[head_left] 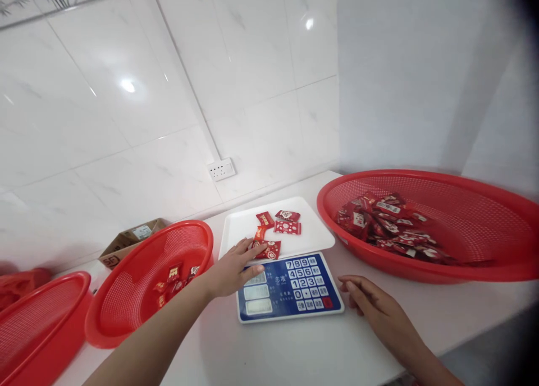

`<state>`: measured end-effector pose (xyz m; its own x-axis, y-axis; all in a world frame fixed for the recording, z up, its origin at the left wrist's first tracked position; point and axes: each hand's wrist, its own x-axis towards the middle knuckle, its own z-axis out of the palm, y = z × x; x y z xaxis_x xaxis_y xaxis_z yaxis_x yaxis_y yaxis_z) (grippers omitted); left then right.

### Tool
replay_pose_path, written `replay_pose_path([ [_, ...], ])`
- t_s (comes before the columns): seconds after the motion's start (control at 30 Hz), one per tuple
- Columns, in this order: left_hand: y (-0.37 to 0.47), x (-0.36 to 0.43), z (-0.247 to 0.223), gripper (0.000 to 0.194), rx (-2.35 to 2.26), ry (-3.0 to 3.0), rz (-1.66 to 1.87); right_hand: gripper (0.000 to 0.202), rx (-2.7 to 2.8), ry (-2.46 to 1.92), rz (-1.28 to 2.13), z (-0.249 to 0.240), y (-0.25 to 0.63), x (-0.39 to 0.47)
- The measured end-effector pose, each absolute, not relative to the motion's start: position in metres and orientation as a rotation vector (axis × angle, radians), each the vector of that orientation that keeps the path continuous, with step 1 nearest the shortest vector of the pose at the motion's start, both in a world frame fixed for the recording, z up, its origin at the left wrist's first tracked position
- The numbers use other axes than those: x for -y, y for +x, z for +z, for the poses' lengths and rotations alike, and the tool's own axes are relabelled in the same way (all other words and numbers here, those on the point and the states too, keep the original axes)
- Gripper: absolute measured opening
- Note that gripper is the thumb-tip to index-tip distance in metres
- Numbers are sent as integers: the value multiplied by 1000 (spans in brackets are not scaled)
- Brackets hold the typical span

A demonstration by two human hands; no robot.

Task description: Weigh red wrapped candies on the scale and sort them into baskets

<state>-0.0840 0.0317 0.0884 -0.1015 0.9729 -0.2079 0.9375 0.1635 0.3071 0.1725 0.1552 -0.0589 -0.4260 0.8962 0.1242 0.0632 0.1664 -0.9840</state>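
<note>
My left hand (233,268) reaches over the near left edge of a white weighing tray (236,223). Its fingers are stretched out, with the tips at a red candy packet (272,249); the hand covers part of that packet. Behind it on the tray lie an orange-red packet (260,233) and several other red ones, including a dotted packet (287,228). The blue keypad panel (278,296) of the scale sits in front of the tray, partly under my left thumb. Beside the panel's right edge, my right hand (377,310) is loosely curled, with nothing visible in it.
A large red basket (421,271) on the right holds a heap of red packets (391,223). To the left stand a smaller red basket (105,302) with several packets, another red basket (50,330) and a cardboard box (118,251). A tiled wall with a socket (221,169) rises behind.
</note>
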Motion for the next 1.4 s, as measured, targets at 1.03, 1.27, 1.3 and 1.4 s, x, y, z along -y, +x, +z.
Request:
replay_pose_path([
  [1.03,-100,-81,91,60,-2226,1926,152,34,1718,-886,1375,-62,174,-155],
  [1.27,-95,-124,83,63,-2345,1950,228,38,1729,-901,1361,-56,173,-153],
  [1.3,-91,-133,82,65,-2330,1957,222,37,1732,-898,1360,-55,172,-152],
  [1.4,-78,-155,79,69,-2244,2002,197,37,1743,-891,1361,-54,171,-152],
])
